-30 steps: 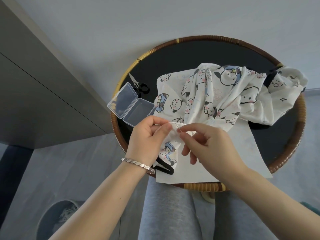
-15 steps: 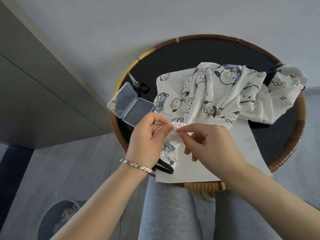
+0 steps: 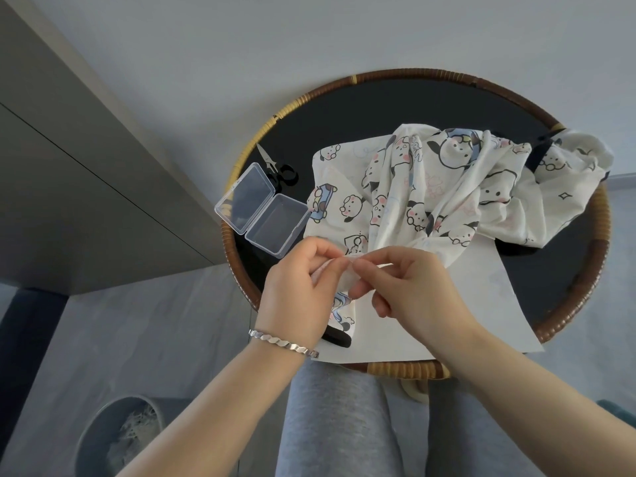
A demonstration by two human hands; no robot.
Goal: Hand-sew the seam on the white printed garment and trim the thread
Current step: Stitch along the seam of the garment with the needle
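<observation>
White printed garment [image 3: 447, 187] heaped on right half of round black counter [image 3: 406, 370], far end draped over rim. Near fold pinched between left hand [image 3: 296, 290] and right hand [image 3: 413, 290], fingertips meeting; needle too small to tell. White sheet [image 3: 481, 311] under garment overhangs near rim. Open clear box [image 3: 261, 210] left of garment, counter showing through both halves; scissors [image 3: 278, 166] just behind. Bare black top at far side. Grey floor; bin [image 3: 117, 438] lower left holds pale shreds.
</observation>
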